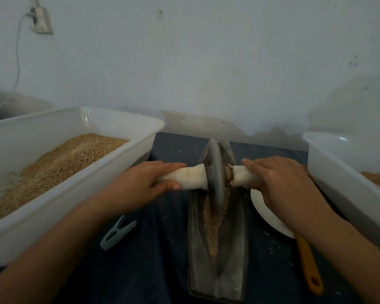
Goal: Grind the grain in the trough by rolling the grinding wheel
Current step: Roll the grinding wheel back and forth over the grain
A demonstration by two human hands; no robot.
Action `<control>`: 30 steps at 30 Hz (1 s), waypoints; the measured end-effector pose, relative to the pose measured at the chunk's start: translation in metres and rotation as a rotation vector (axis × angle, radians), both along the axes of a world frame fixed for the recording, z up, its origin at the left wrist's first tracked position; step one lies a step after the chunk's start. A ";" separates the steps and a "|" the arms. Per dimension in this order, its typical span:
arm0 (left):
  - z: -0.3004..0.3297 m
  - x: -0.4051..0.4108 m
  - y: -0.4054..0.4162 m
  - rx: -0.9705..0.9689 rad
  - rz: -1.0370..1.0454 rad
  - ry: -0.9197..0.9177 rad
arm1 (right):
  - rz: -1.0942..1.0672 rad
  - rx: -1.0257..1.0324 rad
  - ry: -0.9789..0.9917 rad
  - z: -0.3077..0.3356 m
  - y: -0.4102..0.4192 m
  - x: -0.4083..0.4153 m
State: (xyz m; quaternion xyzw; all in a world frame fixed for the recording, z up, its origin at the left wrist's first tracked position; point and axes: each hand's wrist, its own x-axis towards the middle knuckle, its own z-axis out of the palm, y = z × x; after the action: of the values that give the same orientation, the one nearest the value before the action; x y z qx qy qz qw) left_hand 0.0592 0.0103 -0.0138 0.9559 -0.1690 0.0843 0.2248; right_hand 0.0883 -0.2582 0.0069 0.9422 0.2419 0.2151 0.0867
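Both forearms reached in from the near edge of the table, one on each side of the metal trough [215,270], which ran lengthwise from the near edge toward the wall. Down its groove lay the grain [213,218], partly crushed by the look of it, a pale strip nearest the person. The grinding wheel [216,172] stood upright in that groove, past the middle toward the far end, its white axle handle [192,177] sticking out to either side. The left hand [145,183] had its fingers wrapped over the left stub with the thumb beneath; the right hand [279,183] lay curled over the right stub likewise. Holding both ends seemed meant to keep the disc from tipping while it rolled.

A big white tub [75,194] of whole grain sat along the left edge, within easy reach for refilling, I supposed, and a second tub [342,172] stood at the right edge. Between trough and right tub lay a white plate [263,211] and an orange-handled tool [309,266]. A grey clothes peg [116,233] rested on the dark cloth left of the trough.
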 end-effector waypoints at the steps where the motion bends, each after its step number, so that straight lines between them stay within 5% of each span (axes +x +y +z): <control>1: -0.001 0.001 -0.001 0.017 0.000 -0.028 | 0.003 0.009 -0.005 -0.002 -0.001 0.000; 10: 0.034 -0.024 0.016 -0.099 -0.336 0.336 | 0.132 -0.211 0.169 0.030 -0.005 -0.045; 14: 0.034 -0.024 0.015 -0.091 -0.309 0.332 | 0.143 -0.189 0.157 0.030 -0.006 -0.048; 23: -0.004 0.000 -0.009 0.218 0.022 -0.369 | 0.012 0.004 0.017 -0.001 -0.006 0.003; 30: 0.025 -0.019 0.013 -0.047 -0.219 0.169 | 0.124 -0.198 0.152 0.025 -0.006 -0.038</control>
State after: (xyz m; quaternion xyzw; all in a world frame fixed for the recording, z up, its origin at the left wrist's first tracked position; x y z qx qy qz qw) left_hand 0.0405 0.0232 0.0108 0.9299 -0.2508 -0.0179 0.2685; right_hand 0.0505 -0.2641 0.0322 0.9258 0.3256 0.1234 0.1472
